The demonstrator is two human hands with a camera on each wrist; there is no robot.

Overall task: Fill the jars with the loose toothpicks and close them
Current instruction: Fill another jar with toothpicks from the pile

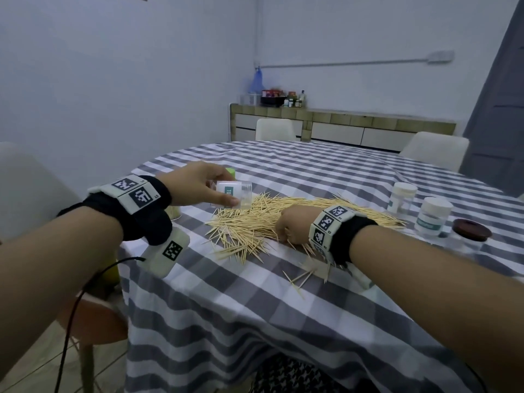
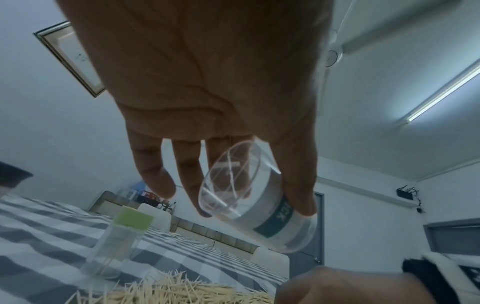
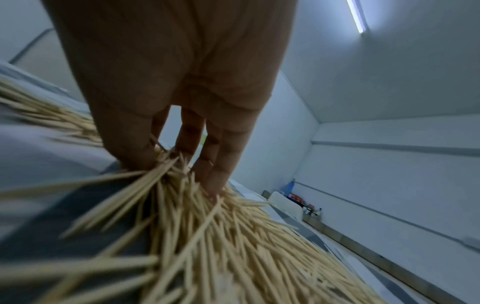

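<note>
While both hands work at the pile, the readings are as follows:

Left grip: left hand (image 1: 198,184) curls thumb and fingers round a clear jar (image 1: 233,194), lid off; jar held on its side, just above the near-left edge of the pile; mouth appears to face right, toward the other hand, probably so that a bundle can be slid in lengthwise.

Right grip: right hand (image 1: 293,224) reaches down into the toothpicks (image 1: 255,219), thumb and fingers (image 3: 221,164) closing on a bunch (image 3: 166,170); whether the bunch has left the cloth cannot be told.

Held jar contents: a few toothpicks at most, seen through its clear end (image 2: 227,179); teal label (image 2: 279,219) round the wall.

Pile: loose toothpicks spread across the checked tablecloth (image 1: 326,171), between the hands and beyond; a few strays (image 1: 300,276) lie near the table edge.

Green-capped jar (image 2: 116,242): upright behind the left hand; capped; contents unclear.

White-capped jars (image 1: 402,197), (image 1: 433,215): upright at far right; closed; fill level not readable.

Dark-lidded jar (image 1: 470,231): beside them; closed.

Judgement: filling stage, most of the pile not yet jarred.
</note>
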